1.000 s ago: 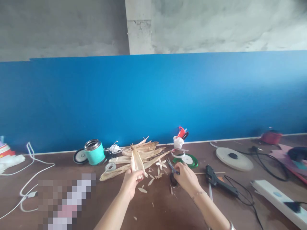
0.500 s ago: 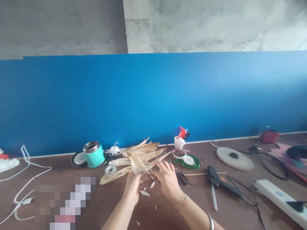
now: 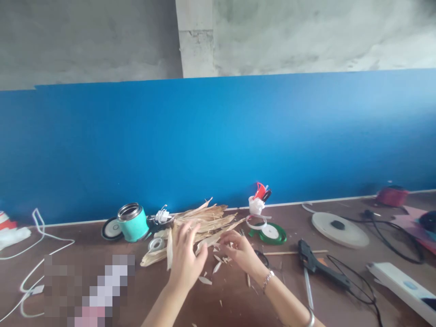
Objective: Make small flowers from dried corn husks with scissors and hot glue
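Observation:
Dried corn husks (image 3: 218, 222) lie in a loose pile at the back middle of the table. My left hand (image 3: 186, 256) is over the near left side of the pile, its fingers stretched out and the thumb apart. A pale husk strip (image 3: 169, 250) shows beside it, standing out past the fingers. To the right, my right hand (image 3: 243, 256) is low by the near edge of the husks, fingers bent together; what they pinch, if anything, is unclear. Small pale husk scraps (image 3: 217, 267) are scattered between and below the hands.
A turquoise flask (image 3: 132, 223) and a clear tape roll (image 3: 156, 245) are left of the husks. To the right are a white cup of tools (image 3: 256, 205), a green ribbon spool (image 3: 270, 230), a glue gun (image 3: 320, 268), a white disc (image 3: 340, 230) and a power strip (image 3: 405, 288).
My left hand has let go of the broad husk piece and spread its fingers, moving up over the pile. My right hand's fingers have curled. More scraps lie between the hands.

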### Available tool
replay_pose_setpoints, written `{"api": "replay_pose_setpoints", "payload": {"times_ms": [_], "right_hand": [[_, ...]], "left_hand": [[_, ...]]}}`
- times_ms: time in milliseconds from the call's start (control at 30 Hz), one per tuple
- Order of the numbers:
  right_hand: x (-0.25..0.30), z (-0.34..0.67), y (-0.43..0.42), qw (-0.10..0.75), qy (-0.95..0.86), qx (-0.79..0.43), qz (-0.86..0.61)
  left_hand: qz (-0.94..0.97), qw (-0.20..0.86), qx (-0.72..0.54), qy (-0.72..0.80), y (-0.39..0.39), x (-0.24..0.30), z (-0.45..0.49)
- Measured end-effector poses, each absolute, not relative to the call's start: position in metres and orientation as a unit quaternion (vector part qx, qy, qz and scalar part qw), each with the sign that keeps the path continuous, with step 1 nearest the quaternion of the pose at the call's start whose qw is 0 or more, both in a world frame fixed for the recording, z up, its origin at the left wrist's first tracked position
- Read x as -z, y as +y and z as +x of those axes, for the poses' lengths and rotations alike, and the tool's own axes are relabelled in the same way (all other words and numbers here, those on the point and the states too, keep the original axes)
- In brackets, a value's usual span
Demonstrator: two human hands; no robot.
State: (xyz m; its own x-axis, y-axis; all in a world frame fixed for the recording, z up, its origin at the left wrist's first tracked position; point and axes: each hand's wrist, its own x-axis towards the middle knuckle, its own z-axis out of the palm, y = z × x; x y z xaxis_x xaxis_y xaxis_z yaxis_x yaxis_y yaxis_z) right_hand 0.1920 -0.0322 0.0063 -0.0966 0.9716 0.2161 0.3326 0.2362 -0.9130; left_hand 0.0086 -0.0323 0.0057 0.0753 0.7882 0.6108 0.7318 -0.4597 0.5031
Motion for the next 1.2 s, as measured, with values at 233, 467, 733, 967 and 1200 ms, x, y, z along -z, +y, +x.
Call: {"api": "replay_pose_setpoints", "payload": {"times_ms": [233, 467, 733, 967, 1200], "right_hand": [[-0.012, 0.183, -0.038, 0.433, -0.738, -0.223, -0.467], [-0.016, 0.178, -0.048, 0.375, -0.793, -0.074, -0.474], [-0.016, 0.171, -0.052, 0.404, -0.781, -0.048, -0.474], [-0.010, 0.163, -0.058, 0.421, -0.748, -0.025, -0.512], [-0.013, 0.179, -0.046, 0.419, -0.677, -0.092, -0.598]], "left_hand": [[0.805, 0.022, -0.380, 0.454, -0.043, -0.009, 0.022], [0.802, 0.000, -0.387, 0.456, -0.049, -0.009, 0.026], [0.771, -0.037, -0.384, 0.507, -0.051, -0.005, 0.028], [0.746, -0.067, -0.369, 0.549, -0.055, -0.005, 0.029], [0.699, -0.104, -0.393, 0.589, -0.038, -0.007, 0.009]]}}
